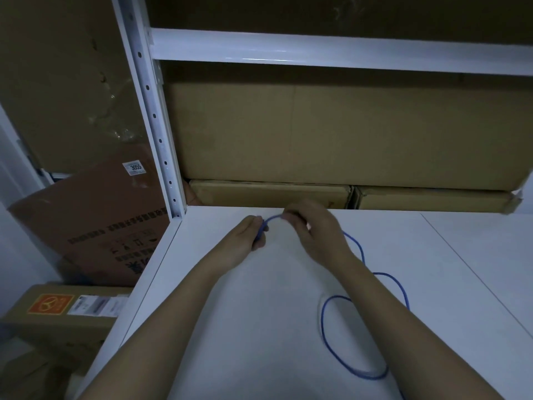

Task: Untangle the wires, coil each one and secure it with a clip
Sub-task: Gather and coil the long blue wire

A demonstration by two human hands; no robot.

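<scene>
We are pinching the blue wire point(357, 336) between both hands at the far end of the tabletop point(432, 255), left hand point(248, 235) and right hand point(314, 229) fingers curled on it, risking the trailing near-right loops snagging into a knot.

hands point(245, 238): 2 | blue wire point(326, 327): 1 | cardboard boxes point(331, 131): 5 (dim light)

A blue wire point(357, 336) lies on a white shelf point(259, 327) before plain brown cardboard boxes point(331, 134).
</scene>
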